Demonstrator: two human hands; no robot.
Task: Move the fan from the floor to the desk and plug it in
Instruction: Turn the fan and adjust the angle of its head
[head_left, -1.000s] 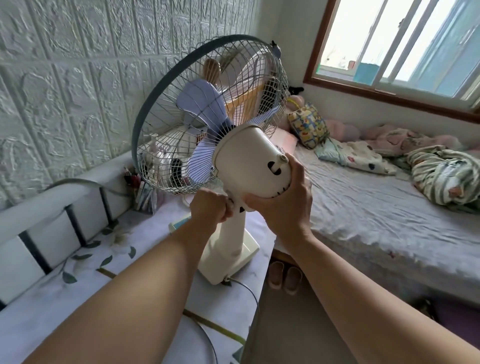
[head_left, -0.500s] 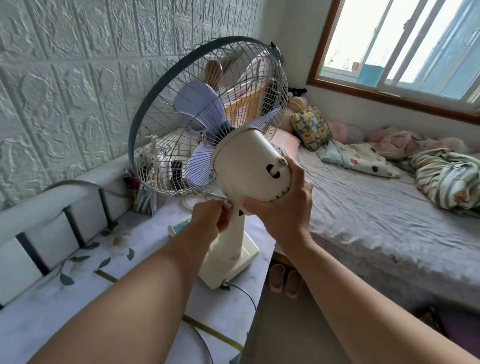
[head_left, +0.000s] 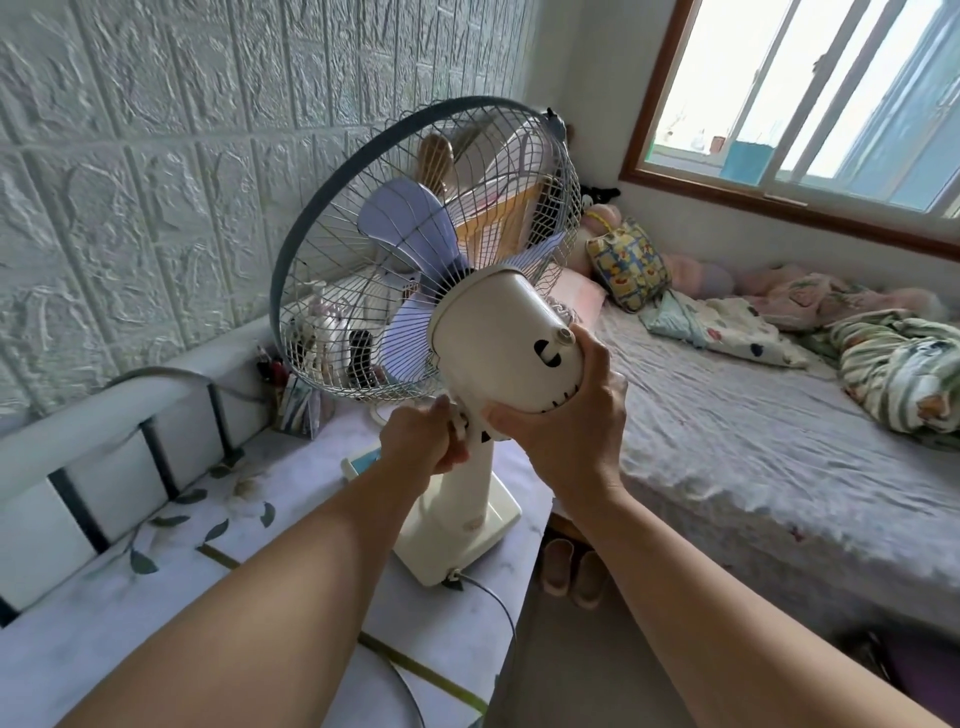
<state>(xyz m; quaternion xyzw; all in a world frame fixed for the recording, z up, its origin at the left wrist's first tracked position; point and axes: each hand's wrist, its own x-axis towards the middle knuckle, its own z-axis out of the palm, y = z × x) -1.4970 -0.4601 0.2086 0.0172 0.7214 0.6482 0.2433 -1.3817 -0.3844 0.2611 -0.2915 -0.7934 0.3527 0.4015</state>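
We note cream plastic fan (head_left: 498, 348), round wire cage, standing on marbled table (head_left: 104, 613). Left hand (head_left: 423, 441) fingers pinching neck knob; right hand (head_left: 566, 431) fingers spread, cupping smooth motor housing.

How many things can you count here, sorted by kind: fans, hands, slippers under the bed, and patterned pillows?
Fans: 1, the fan standing on the desk.
Hands: 2, the left hand at the fan's neck and the right hand under the motor housing.
Slippers: 2, the slippers on the floor.
Patterned pillows: 1, the pillow.
Total: 6.
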